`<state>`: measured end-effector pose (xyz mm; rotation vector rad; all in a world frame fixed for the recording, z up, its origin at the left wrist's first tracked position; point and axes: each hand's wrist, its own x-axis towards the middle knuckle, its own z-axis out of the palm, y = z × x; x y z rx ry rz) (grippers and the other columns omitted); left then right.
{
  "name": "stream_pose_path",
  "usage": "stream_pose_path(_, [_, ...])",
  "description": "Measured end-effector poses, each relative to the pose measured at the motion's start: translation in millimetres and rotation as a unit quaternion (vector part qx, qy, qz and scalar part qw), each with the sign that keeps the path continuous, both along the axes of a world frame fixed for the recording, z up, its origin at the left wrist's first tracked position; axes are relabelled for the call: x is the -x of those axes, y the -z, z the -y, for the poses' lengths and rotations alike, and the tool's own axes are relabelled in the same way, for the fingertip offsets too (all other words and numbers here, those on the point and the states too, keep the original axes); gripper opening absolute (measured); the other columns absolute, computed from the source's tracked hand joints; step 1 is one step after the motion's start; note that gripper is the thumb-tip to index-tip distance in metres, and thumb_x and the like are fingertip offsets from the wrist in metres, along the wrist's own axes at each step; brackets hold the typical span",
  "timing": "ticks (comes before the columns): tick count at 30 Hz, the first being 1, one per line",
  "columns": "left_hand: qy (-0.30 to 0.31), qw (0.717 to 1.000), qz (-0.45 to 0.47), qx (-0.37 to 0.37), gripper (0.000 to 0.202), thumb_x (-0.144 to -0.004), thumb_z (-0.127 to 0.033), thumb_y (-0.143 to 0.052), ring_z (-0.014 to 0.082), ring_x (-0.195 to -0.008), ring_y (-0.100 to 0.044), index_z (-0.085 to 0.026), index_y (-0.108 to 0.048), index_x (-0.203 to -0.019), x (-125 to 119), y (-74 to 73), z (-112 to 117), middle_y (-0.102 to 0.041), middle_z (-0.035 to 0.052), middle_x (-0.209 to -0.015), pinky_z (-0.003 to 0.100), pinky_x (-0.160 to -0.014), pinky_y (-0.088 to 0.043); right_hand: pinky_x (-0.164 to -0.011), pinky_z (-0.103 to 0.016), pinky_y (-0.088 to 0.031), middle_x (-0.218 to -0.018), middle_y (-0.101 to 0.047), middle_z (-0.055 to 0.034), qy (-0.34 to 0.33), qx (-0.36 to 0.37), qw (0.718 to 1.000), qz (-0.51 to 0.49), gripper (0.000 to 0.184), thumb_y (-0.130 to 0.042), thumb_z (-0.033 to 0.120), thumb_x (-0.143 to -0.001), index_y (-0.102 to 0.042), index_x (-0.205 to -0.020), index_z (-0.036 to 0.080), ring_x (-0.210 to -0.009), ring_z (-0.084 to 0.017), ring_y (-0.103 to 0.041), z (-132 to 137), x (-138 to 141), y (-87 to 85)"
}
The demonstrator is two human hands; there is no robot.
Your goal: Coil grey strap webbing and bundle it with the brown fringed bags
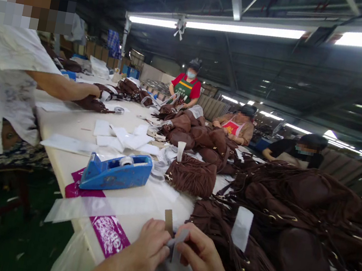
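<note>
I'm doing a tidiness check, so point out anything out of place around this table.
Pale scraps lie on the green floor at lower left, like dropped litter. A see-through plastic strip juts past the left edge of the table. The blue tape dispenser looks scuffed along its side.

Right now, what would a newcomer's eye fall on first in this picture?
Probably the dark brown bags, heaped over the right side of the table. Next comes the bright blue tape dispenser, left of centre. At the bottom, the left hand is beside the right hand, which pinches a small pale strip.
</note>
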<state>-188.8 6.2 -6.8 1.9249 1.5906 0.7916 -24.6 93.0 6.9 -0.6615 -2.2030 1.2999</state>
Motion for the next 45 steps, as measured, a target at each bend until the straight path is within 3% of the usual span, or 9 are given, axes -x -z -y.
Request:
stream_pose_path(7, [0.038, 0.990, -0.105, -0.081, 0.022, -0.085, -0.012, -0.043, 0.0223, -0.122, -0.039, -0.021, -0.057, -0.101, -7.6, -3.9, -9.5, -0.054, 0.0053, -0.116, 0.053, -0.115, -0.002, -0.089, -0.027, -0.040, -0.097, -0.060, -0.0052, -0.006, -0.090, 0.995, 0.040, 0.013, -0.054, 0.011, -0.082, -0.058, -0.073, 0.020, -0.106, -0.021, -0.053, -1.5, 0.0, -22.7])
stream_pose_path(13, [0.028, 0.993, -0.096, -0.058, 0.023, -0.082, -0.011, -0.045, 0.0221, -0.120, -0.041, -0.021, -0.057, -0.100, -9.6, -4.2, -13.8, -0.057, 0.0046, -0.113, 0.052, -0.115, -0.003, -0.062, -0.024, -0.038, -0.068, -0.050, 0.0018, 0.067, -0.130, 0.989, 0.030, 0.019, -0.055, 0.016, -0.082, -0.049, -0.064, 0.020, -0.065, -0.015, -0.049, -4.1, 1.6, -3.4])
stream_pose_path(22, [-0.093, 0.982, 0.167, -0.009, 0.006, -0.075, -0.020, -0.058, 0.0252, -0.117, -0.048, -0.023, -0.063, -0.073, -7.8, -5.5, -21.8, -0.068, -0.0006, -0.094, 0.049, -0.114, -0.006, -0.061, -0.025, -0.038, -0.068, -0.049, 0.0015, 0.098, -0.026, 0.992, -0.070, 0.020, -0.058, 0.030, -0.086, -0.056, -0.070, 0.019, -0.066, -0.015, -0.046, -9.5, -2.2, 3.0])
stream_pose_path(26, [-0.147, 0.970, 0.192, -0.020, 0.008, -0.068, -0.017, -0.063, 0.0235, -0.105, -0.053, -0.021, -0.058, -0.073, -9.3, -1.0, -25.4, -0.066, 0.0008, -0.094, 0.046, -0.113, -0.011, -0.063, -0.025, -0.039, -0.069, -0.051, 0.0009, 0.091, -0.008, 0.992, -0.089, 0.020, -0.059, 0.029, -0.085, -0.057, -0.068, 0.019, -0.067, -0.015, -0.048, -10.8, -0.8, 3.1])
stream_pose_path(29, [-0.145, 0.979, 0.140, -0.012, 0.006, -0.071, -0.018, -0.060, 0.0218, -0.099, -0.051, -0.020, -0.055, -0.074, -11.6, -1.0, -24.1, -0.060, 0.0006, -0.089, 0.044, -0.109, -0.019, -0.066, -0.025, -0.040, -0.071, -0.054, -0.0002, 0.098, -0.035, 0.990, -0.100, 0.021, -0.062, 0.025, -0.082, -0.056, -0.063, 0.019, -0.070, -0.016, -0.050, -12.2, 0.9, 6.7])
stream_pose_path(35, [-0.056, 0.985, 0.163, 0.023, 0.007, -0.089, -0.024, -0.040, 0.0165, -0.091, -0.050, -0.021, -0.044, -0.083, -9.0, 2.4, -21.2, -0.053, -0.0030, -0.088, 0.048, -0.113, -0.001, -0.065, -0.025, -0.041, -0.071, -0.056, -0.0004, 0.102, -0.024, 0.987, -0.121, 0.019, -0.063, 0.025, -0.082, -0.058, -0.064, 0.019, -0.069, -0.016, -0.051, -14.2, 3.7, 9.6])
stream_pose_path(38, [-0.041, 0.974, 0.216, 0.052, 0.006, -0.085, -0.025, -0.045, 0.0158, -0.081, -0.049, -0.021, -0.043, -0.083, -7.2, 4.0, -23.3, -0.047, -0.0055, -0.075, 0.047, -0.109, -0.016, -0.063, -0.025, -0.040, -0.071, -0.057, -0.0006, 0.095, -0.016, 0.987, -0.127, 0.018, -0.063, 0.025, -0.082, -0.059, -0.065, 0.019, -0.068, -0.015, -0.051, -13.6, 4.7, 8.5])
stream_pose_path(41, [-0.007, 0.942, 0.327, 0.075, 0.017, -0.083, -0.035, -0.050, 0.0162, -0.074, -0.049, -0.020, -0.045, -0.089, -10.0, 4.9, -25.7, -0.047, -0.0040, -0.071, 0.035, -0.084, -0.041, -0.063, -0.025, -0.041, -0.070, -0.057, -0.0007, 0.090, -0.016, 0.987, -0.133, 0.019, -0.064, 0.026, -0.082, -0.059, -0.065, 0.019, -0.068, -0.015, -0.051, -12.6, 5.8, 6.4])
stream_pose_path(45, [0.029, 0.888, 0.450, 0.090, 0.036, -0.085, -0.050, -0.050, 0.0184, -0.073, -0.056, -0.017, -0.043, -0.096, -19.6, 10.2, -27.0, -0.058, 0.0031, -0.077, 0.029, -0.067, -0.042, -0.059, -0.024, -0.042, -0.071, -0.057, -0.0010, 0.098, -0.018, 0.986, -0.137, 0.019, -0.064, 0.029, -0.082, -0.060, -0.066, 0.018, -0.065, -0.015, -0.051, -11.6, 7.4, 4.1])
